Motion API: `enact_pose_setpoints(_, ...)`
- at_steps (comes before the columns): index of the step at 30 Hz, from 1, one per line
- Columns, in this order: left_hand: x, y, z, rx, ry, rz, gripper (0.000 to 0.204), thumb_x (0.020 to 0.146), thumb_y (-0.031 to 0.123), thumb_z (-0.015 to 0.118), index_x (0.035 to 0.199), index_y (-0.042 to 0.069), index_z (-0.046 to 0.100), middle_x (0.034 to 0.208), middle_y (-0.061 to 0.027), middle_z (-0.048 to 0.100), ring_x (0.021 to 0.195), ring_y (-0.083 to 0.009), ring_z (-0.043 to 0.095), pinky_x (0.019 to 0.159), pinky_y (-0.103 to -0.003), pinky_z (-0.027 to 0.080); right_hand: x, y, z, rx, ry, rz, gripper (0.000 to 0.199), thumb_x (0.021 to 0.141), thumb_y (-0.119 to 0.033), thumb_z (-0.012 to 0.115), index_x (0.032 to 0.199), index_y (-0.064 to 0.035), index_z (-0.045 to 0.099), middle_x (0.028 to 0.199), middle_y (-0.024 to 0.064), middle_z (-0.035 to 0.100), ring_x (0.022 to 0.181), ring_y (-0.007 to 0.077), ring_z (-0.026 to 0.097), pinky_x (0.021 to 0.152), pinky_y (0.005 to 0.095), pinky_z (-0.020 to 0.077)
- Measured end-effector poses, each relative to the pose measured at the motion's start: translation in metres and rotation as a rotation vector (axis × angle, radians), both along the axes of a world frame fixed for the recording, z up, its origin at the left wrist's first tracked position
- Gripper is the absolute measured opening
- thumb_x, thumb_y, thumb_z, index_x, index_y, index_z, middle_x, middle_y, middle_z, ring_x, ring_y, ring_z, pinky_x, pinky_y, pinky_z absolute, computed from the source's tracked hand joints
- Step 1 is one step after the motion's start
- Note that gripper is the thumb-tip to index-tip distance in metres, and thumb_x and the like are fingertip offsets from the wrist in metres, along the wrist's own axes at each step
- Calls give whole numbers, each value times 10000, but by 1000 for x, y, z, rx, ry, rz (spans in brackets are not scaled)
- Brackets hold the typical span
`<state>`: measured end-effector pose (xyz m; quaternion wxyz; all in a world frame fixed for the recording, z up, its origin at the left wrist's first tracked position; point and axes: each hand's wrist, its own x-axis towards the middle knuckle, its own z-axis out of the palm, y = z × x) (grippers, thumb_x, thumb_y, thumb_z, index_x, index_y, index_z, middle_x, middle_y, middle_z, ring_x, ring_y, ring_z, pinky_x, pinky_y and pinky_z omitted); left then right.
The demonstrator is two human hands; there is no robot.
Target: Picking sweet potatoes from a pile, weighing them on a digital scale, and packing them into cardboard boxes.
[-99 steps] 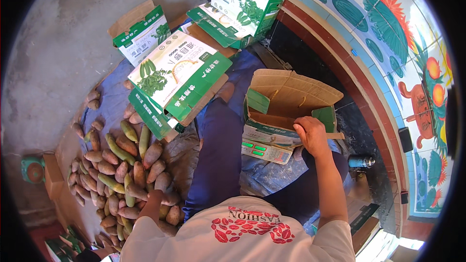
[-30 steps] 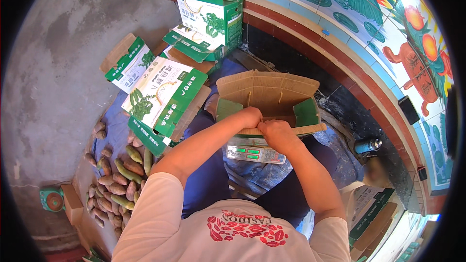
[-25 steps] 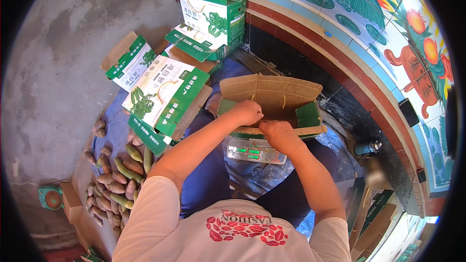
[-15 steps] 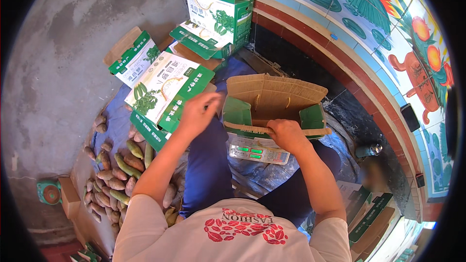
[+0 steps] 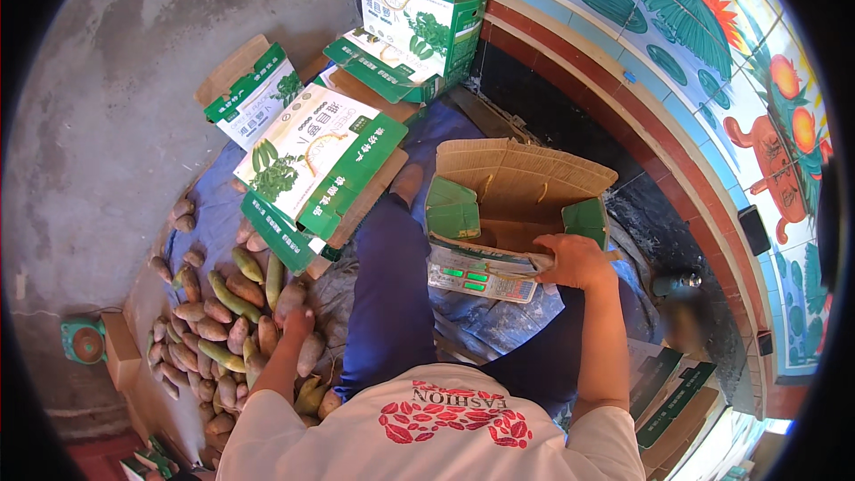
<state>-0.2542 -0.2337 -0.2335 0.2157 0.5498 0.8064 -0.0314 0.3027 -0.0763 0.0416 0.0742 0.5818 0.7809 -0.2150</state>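
My right hand [image 5: 574, 261] grips the near edge of an open cardboard box [image 5: 525, 169], brown inside with green side flaps. This box rests on a white digital scale [image 5: 481, 283] with green lit displays, between my legs. My left hand [image 5: 299, 324] is down at the pile on my left, against a reddish-brown sweet potato [image 5: 289, 297]. How its fingers lie on that sweet potato is hidden. Around it lie several more sweet potatoes [image 5: 212, 329] and some long green radishes [image 5: 233, 297].
Ahead on the left stand green and white printed cartons [image 5: 307, 156], with another carton stack [image 5: 419, 27] behind. A blue sheet [image 5: 214, 214] covers the ground. A tiled wall [image 5: 614, 18] curves along the right, with folded cartons [image 5: 672, 392] at the lower right.
My left hand has swung down from beside the cartons to the sweet potato pile. My right hand has moved slightly right along the box edge, and the view has shifted a little.
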Motion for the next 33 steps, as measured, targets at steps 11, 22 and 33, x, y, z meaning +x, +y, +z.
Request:
enact_pose_setpoints(11, 5, -124, -44, -531, 98, 26, 501, 726, 313, 710, 1155, 76, 606, 1116, -195, 629, 1021, -336, 619, 861, -398, 499, 7, 5, -24, 224, -122, 30, 207, 782, -88, 568, 926, -141, 707, 841, 118, 684, 823, 287, 662, 697, 406, 513)
enact_pose_setpoints(22, 28, -130, -53, -543, -50, 24, 533, 717, 297, 725, 1179, 76, 579, 1118, -197, 625, 1030, -341, 613, 864, -402, 497, 4, 10, -28, 554, -77, 130, 86, 759, -57, 540, 817, -95, 591, 720, 89, 613, 709, 272, 638, 633, 388, 494)
enact_pose_setpoints(33, 45, -133, -57, -559, -192, -5, 572, 706, 279, 741, 1206, 76, 549, 1119, -200, 621, 1040, -345, 607, 866, -407, 494, 5, 13, -31, 588, -45, 103, 105, 757, -39, 548, 810, -104, 612, 744, 90, 622, 730, 290, 628, 674, 386, 483)
